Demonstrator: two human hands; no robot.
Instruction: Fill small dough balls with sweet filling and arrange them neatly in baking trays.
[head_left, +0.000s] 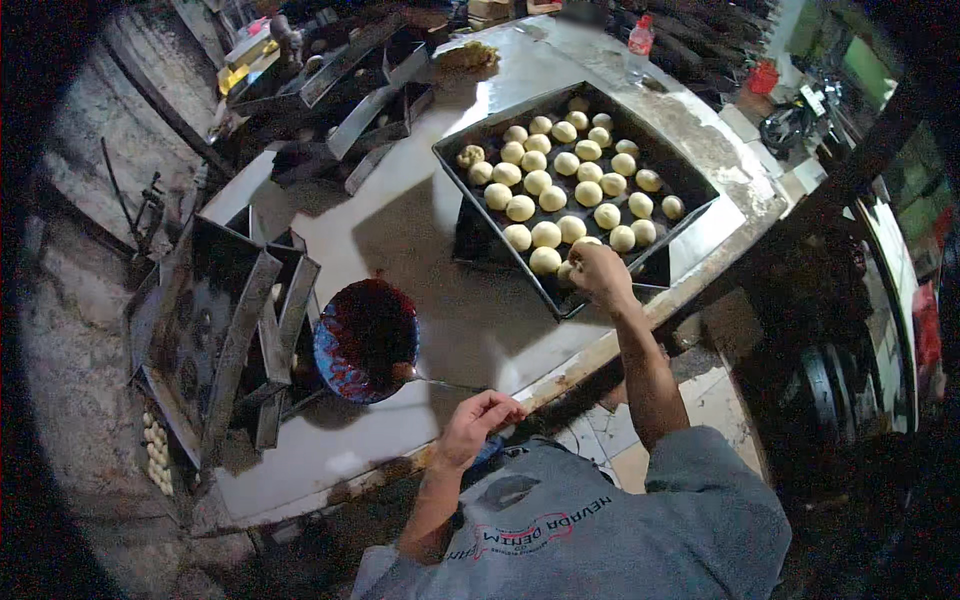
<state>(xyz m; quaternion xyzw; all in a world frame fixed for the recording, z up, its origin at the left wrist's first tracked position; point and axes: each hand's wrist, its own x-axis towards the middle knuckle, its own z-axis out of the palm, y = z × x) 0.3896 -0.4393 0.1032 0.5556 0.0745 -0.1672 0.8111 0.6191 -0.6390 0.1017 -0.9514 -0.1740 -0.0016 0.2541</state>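
Reaching into the large metal tray (490,222) at the upper middle of the frame, the right hand (600,275) is at its near corner, with the fingers bent downward over a pale dough ball (566,272). They touch it, but the back of the hand hides the fingertips, so I cannot tell whether they pinch it or only rest against it. The other dough balls (546,234) sit in loose rows across the tray, most of them round and smooth; one at the tray's left corner looks rough and darker. A second dark tray (655,272) shows beneath the first one.

The left hand (480,425) is at the lower middle of the frame, by the front edge of the pale table (300,465). Its fingers are pressed together, with the thumb close against them; I cannot tell whether anything is between the tips. Near it, a thin handle (450,384) runs leftward to the rim of a blue bowl (335,365), whose inside is dark and streaked with red.

At the left of the frame, several metal pans (235,340) lean and pile together at the table's end, and more pans (365,120) lie at the upper left. A clear bottle (640,40) with a red band stands at the top right of the table.
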